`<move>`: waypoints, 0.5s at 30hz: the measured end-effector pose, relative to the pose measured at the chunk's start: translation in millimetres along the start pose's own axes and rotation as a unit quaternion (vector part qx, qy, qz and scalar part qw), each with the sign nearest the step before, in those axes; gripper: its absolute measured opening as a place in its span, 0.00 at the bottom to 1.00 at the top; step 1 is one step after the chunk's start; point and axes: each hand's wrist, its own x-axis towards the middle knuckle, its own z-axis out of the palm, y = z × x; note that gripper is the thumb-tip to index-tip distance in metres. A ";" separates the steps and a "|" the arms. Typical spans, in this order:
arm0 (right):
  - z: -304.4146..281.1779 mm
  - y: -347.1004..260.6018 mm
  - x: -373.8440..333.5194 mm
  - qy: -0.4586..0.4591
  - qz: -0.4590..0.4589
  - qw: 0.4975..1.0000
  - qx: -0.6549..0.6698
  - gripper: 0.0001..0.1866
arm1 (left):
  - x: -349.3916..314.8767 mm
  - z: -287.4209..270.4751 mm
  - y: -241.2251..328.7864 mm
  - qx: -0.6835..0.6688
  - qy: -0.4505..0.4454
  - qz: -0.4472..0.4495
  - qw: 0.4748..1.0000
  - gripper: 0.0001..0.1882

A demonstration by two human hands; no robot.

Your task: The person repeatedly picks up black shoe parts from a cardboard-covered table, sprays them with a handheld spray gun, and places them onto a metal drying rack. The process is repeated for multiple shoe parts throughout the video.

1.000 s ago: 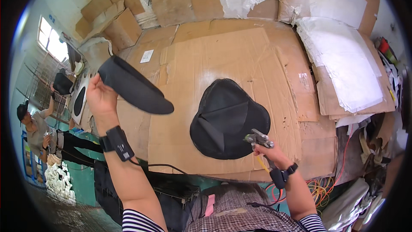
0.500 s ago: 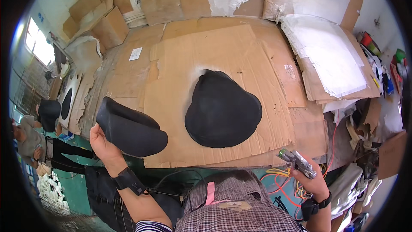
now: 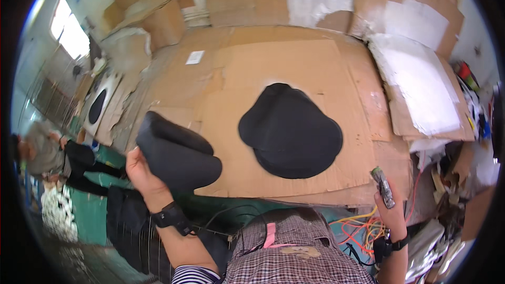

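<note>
A folded black pad point(image 3: 179, 150) is hanging by the desk's point(image 3: 163, 87) front left edge, the left hand point(image 3: 144, 172) pinching its side in a narrow grip. Another black pad point(image 3: 294, 134) is lying mid-desk on cardboard point(image 3: 315, 63). The right hand point(image 3: 390, 209) is gripping a metal tool point(image 3: 383, 186) near the right corner.
</note>
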 end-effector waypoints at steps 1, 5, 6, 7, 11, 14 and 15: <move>8.6 22.4 12.6 0.010 -0.001 1.000 -0.029 0.28 | -3.0 -0.8 -0.5 -0.013 0.022 0.001 1.000 0.18; 45.8 48.7 56.8 0.026 -0.141 0.960 -0.240 0.31 | -31.0 -7.5 5.9 -0.102 0.033 -0.016 0.994 0.19; 60.2 53.5 66.9 0.036 -0.221 0.922 -0.316 0.31 | -41.4 -2.4 7.8 -0.107 0.037 -0.013 0.993 0.19; 82.3 54.5 81.9 -0.004 -0.243 0.925 -0.294 0.35 | -51.8 -2.0 8.2 -0.117 0.041 -0.006 0.992 0.19; 203.0 -22.2 105.6 -0.389 -0.041 0.912 0.126 0.35 | -78.3 8.5 6.9 -0.176 -0.003 -0.001 0.984 0.23; 294.9 -48.8 108.4 -0.523 0.053 0.808 0.266 0.42 | -112.9 23.3 16.8 -0.159 0.043 0.023 0.986 0.22; 318.3 -59.4 105.3 -0.569 0.060 0.767 0.290 0.41 | -125.7 27.6 18.9 -0.146 0.065 0.030 0.987 0.21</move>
